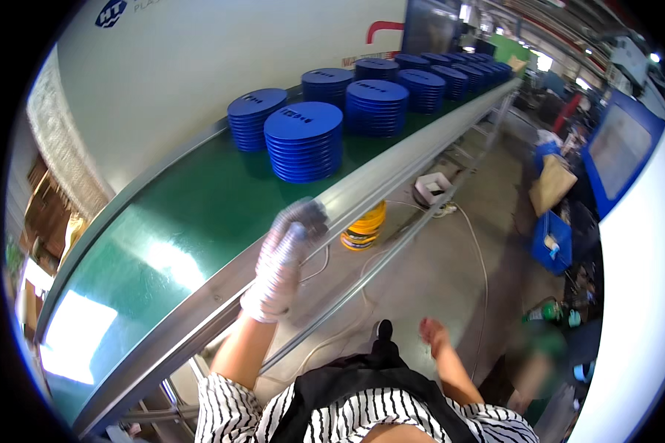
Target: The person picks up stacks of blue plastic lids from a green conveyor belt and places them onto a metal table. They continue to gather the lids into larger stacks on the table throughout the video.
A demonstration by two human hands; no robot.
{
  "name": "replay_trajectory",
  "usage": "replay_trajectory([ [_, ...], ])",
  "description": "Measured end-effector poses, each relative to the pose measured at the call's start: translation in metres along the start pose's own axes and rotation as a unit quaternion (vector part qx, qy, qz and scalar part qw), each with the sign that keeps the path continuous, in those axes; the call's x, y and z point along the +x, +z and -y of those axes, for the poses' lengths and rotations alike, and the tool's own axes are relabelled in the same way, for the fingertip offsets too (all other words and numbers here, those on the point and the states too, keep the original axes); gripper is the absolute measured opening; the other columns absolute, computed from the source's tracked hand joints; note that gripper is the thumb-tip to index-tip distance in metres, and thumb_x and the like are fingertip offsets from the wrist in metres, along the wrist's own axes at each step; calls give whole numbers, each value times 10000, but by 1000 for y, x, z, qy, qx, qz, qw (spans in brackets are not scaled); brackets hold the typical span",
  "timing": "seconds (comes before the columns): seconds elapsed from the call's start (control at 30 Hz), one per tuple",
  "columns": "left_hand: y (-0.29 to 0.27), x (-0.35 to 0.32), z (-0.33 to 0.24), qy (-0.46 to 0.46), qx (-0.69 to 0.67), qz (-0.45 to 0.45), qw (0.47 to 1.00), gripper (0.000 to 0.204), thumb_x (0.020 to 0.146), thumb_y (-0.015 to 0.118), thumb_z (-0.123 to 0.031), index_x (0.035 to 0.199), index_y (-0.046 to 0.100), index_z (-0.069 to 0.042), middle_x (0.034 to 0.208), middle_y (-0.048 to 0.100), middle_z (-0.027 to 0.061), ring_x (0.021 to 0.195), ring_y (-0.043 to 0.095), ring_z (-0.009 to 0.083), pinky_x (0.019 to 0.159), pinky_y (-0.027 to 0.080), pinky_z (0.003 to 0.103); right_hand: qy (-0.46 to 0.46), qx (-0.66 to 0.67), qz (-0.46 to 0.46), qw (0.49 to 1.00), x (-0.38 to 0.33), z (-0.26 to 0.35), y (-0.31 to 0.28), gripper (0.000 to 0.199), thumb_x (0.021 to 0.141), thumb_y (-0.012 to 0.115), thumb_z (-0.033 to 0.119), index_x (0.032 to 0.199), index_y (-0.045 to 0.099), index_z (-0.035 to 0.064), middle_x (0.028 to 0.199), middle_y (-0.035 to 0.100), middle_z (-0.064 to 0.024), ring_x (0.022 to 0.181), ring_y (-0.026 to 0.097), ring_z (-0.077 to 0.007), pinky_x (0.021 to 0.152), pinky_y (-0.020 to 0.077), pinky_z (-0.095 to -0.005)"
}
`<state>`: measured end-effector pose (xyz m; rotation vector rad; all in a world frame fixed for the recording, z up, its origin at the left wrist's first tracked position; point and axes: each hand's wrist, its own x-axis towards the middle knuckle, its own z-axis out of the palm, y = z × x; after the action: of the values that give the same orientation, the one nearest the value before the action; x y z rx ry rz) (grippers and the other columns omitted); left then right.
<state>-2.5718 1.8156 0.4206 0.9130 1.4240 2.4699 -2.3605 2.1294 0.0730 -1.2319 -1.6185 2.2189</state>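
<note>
My left hand (pixel 288 251), in a pale glove with dark fingertips, is at the near metal rail (pixel 233 284) of a green conveyor belt (pixel 199 210). Motion smears its fingers, so I cannot make out whether it grips anything. Just beyond it, a stack of round blue discs (pixel 305 148) with dark marks on top stands on the belt. Another blue stack (pixel 257 122) is to its left, and several more run in rows into the distance. Low over the floor hangs my bare right hand (pixel 434 336), its fingers curled in with nothing visible in them.
A yellow round container (pixel 364 227) and a white box (pixel 433 186) sit below the conveyor. Cables (pixel 482 255) trail over the floor. At right are a blue bin (pixel 550 242), brown cardboard (pixel 553 184) and a white machine panel (pixel 646 280). A large pale machine wall (pixel 199 52) backs the belt.
</note>
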Motion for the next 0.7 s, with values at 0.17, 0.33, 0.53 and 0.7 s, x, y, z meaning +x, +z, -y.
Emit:
replay_trajectory([
  [0.17,-25,88,-24,35,-27,-180,983,488,874,511,-339,1269,396,-76,1233,461,87,1194,372,219,1003,282,385,-352,89,346,865,-9,314,150,527,882,494,415,1260,407,58,1170,537,-109,1050,531,-217,873,407,-333],
  [0.33,-83,162,28,-83,34,-484,871,675,810,523,-550,1301,387,-107,1353,384,73,1254,297,227,1059,181,361,-321,97,532,778,26,455,279,465,909,457,329,1273,393,46,1250,487,-114,1182,430,-203,978,314,-339],
  [0.53,-68,209,48,-98,-81,-401,907,597,883,405,-510,1295,397,-78,1337,420,71,1240,344,223,1066,189,323,9,-77,551,831,120,441,384,859,795,352,702,1419,108,163,1483,107,-80,1360,69,-249,1069,4,-467],
  [0.7,-84,200,58,-38,-118,-376,918,509,939,307,-409,1265,425,-37,1290,471,53,1219,386,207,1051,234,345,-40,-53,551,832,73,448,378,885,828,368,652,1418,7,100,1478,77,-111,1360,63,-233,1090,57,-371],
])
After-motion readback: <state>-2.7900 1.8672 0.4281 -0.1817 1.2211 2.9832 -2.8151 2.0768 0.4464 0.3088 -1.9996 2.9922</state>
